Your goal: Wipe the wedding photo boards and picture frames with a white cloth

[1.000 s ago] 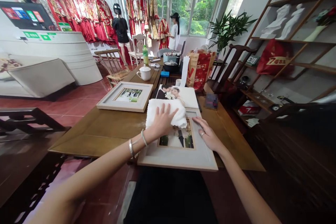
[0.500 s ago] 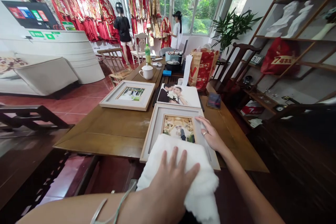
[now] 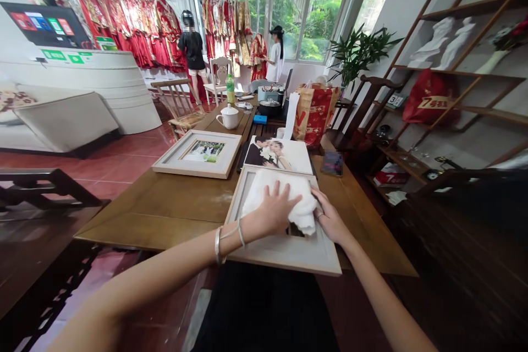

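Observation:
My left hand [image 3: 277, 210] presses a white cloth [image 3: 258, 190] onto a pale wooden picture frame [image 3: 251, 253], its fingers spread over the folds. The cloth covers most of the wedding picture inside; only a dark strip of that picture shows below it. At the frame's right side, my right hand [image 3: 332, 221] grips the border, its fingers bent beside the cloth. The frame lies flat at the near edge of the brown wooden table [image 3: 190, 201]. Just beyond it is an unframed wedding photo print [image 3: 295, 155].
A second framed picture [image 3: 173, 162] lies to the left. Farther back stand a white lidded mug [image 3: 229, 117], a green bottle [image 3: 230, 89] and a red paper bag [image 3: 313, 115]. A phone-like dark object [image 3: 332, 164] lies right. Two people stand near the red garments [image 3: 136, 33].
My left hand and the cloth have moved forward from the frame's near edge to over its picture. My right hand stays at the right border, its fingers now more bent.

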`<act>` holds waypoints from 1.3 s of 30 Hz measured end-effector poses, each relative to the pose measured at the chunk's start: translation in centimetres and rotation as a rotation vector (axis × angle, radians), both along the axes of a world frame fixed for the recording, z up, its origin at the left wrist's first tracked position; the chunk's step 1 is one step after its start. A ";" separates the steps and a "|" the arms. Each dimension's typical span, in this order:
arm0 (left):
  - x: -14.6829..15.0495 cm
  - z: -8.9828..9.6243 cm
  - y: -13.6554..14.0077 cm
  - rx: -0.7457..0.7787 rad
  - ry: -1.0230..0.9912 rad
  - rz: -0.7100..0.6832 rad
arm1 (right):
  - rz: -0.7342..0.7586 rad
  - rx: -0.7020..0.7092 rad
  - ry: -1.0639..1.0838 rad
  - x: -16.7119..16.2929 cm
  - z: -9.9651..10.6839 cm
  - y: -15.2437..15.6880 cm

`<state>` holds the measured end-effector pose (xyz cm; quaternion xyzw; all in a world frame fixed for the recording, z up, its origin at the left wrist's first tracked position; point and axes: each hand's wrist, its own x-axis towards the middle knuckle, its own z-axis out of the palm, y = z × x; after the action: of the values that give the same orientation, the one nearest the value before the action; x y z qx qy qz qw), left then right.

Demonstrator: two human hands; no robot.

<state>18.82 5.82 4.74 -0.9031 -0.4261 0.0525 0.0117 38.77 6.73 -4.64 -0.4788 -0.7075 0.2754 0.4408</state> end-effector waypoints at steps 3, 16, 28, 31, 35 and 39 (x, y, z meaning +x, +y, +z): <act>-1.4 0.6 -4.8 -0.108 0.006 -0.104 | 0.004 -0.008 -0.023 -0.1 0.4 -0.2; -4.6 1.6 -2.3 0.034 0.096 0.218 | 0.024 -0.041 -0.043 -0.2 1.0 -0.4; -6.2 2.5 -6.9 -0.088 0.210 0.082 | -0.037 -0.064 -0.042 -0.6 1.4 -0.4; -6.3 3.1 -11.5 -0.291 0.263 0.104 | -0.034 -0.055 -0.035 -0.6 1.3 -0.5; -6.1 2.6 -11.2 -0.227 0.191 0.117 | -0.016 -0.044 -0.029 -0.4 1.2 -0.4; -5.2 1.2 -5.1 0.010 0.114 0.181 | -0.006 -0.059 -0.052 -0.4 1.2 -0.4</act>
<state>13.67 0.76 5.92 -0.8564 -0.5048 0.1024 0.0354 38.42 6.29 -3.45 -0.5007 -0.7089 0.2820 0.4088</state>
